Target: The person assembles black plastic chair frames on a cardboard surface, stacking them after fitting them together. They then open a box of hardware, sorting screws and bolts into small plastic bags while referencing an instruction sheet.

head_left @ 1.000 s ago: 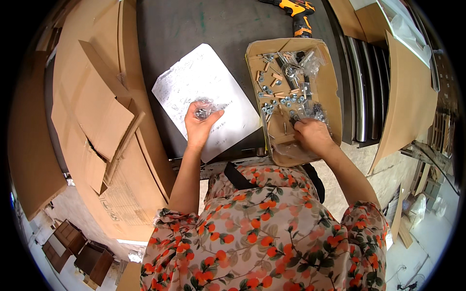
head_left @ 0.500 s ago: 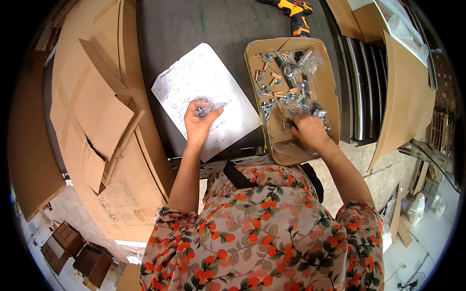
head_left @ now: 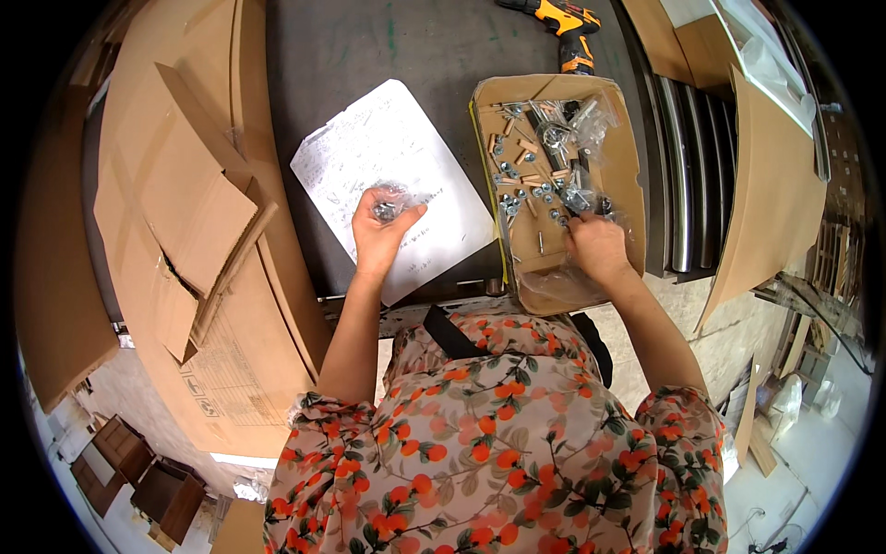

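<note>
My left hand (head_left: pixel 381 233) holds a small clear plastic bag of metal hardware (head_left: pixel 392 202) above a white instruction sheet (head_left: pixel 392 180) on the dark table. My right hand (head_left: pixel 598 247) reaches into a shallow cardboard box (head_left: pixel 626 157) and its fingers pinch a small hardware piece (head_left: pixel 577 199) among several screws, bolts and wooden dowels. Clear plastic bags (head_left: pixel 598 113) lie in the box too.
An orange and black cordless drill (head_left: pixel 565 26) lies at the table's far edge. Flat cardboard sheets (head_left: pixel 175 212) are piled on the left. Metal tubes (head_left: pixel 685 166) and a cardboard panel (head_left: pixel 775 194) stand at the right. Small wooden units (head_left: pixel 138 471) sit on the floor lower left.
My right hand has moved up inside the box, from its near edge toward the hardware in the middle. The left hand has stayed in place with the bag.
</note>
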{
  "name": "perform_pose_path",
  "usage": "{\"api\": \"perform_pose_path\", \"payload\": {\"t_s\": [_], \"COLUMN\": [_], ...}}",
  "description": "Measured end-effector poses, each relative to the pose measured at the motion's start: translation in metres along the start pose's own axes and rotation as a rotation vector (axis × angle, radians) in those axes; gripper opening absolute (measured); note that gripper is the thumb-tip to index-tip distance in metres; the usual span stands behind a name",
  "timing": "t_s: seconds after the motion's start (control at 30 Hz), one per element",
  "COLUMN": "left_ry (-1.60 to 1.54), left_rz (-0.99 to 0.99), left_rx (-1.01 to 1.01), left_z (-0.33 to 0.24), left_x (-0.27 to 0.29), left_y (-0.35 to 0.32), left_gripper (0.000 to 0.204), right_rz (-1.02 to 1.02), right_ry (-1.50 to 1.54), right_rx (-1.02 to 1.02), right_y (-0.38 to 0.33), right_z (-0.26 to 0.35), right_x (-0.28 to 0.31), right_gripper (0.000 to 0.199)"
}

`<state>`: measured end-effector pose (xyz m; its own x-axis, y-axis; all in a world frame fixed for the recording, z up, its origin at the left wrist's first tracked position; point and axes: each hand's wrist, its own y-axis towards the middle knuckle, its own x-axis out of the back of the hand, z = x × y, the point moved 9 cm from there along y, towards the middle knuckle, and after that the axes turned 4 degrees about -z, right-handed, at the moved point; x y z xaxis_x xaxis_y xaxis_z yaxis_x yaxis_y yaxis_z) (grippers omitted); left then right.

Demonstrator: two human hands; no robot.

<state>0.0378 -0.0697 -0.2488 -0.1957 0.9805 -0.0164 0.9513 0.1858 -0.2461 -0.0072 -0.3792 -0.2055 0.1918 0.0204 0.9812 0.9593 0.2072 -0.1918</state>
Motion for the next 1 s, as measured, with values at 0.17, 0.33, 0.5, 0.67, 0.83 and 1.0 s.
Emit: {"api": "perform_pose_path", "payload": {"t_s": [0.17,0.33,0.5,0.67,0.83,1.0], "left_ry": [0.011,0.0,-0.011,0.029,0.057,0.068], "left_rz": [-0.009,-0.005,0.0,0.003,0.005,-0.006], "left_rx": [0.028,0.02,0.009,0.017,0.04,0.03], "left_z": [-0.003,0.0,-0.001,0.0,-0.001,0.001], "left_x": [0.0,0.001,-0.002,-0.002,-0.001,-0.002], "left_y": [-0.003,-0.002,-0.001,-0.002,-0.003,0.001], "left_gripper": [0.029,0.03,0.03,0.03,0.029,0.029], "right_rz": [0.109,0.151,0.176,0.164,0.496,0.564], "right_ry": [0.054,0.34,0.308,0.359,1.755,1.391], "right_rx": [-0.034,-0.133,-0.125,-0.016,-0.333,-0.092], "right_y": [0.002,0.0,0.007,0.016,-0.003,-0.001], "right_z": [0.01,0.022,0.039,0.051,0.025,0.039], "right_x": [-0.005,0.001,-0.02,-0.015,-0.001,-0.007], "right_gripper": [0.014,0.02,0.02,0.018,0.01,0.02]}}
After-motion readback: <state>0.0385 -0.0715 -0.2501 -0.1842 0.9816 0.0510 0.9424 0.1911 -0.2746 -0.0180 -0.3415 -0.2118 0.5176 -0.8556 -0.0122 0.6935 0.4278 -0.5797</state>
